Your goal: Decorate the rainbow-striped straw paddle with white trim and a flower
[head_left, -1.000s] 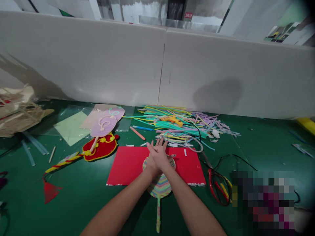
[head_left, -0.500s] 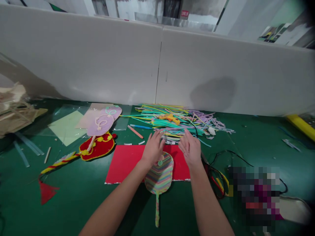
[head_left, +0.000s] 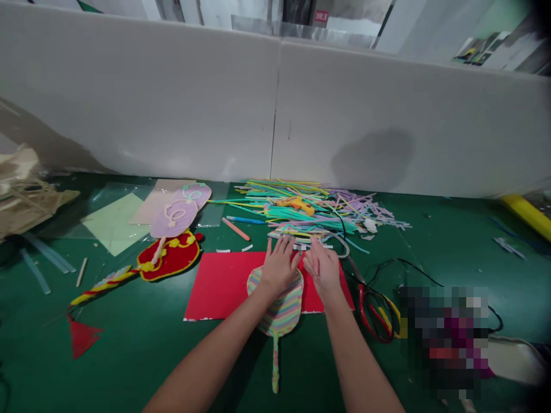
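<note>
A striped pastel hand fan (head_left: 286,314) with a wrapped handle lies on a red sheet (head_left: 224,281), its handle pointing at me. Across the upper part of the fan rests my left hand (head_left: 280,267), palm down with fingers spread. My right hand (head_left: 323,267) is just to the right, over the red sheet, its fingers curled together in a pinch; whatever they hold, if anything, is hidden. Beyond both hands are small white scraps (head_left: 247,248) and a heap of coloured pipe cleaners (head_left: 297,215).
An orange glue gun (head_left: 297,204) lies on the heap. Red-handled scissors (head_left: 373,321) and a black cord are at right. To the left lie a red-and-yellow fan (head_left: 167,261) with a tassel, lilac shapes (head_left: 175,218) and green paper (head_left: 116,223). A white partition (head_left: 172,103) stands behind.
My left hand has shifted right and flattened over the fan's top, covering a small green round piece seen there before. My right hand has moved a little left, closer to it.
</note>
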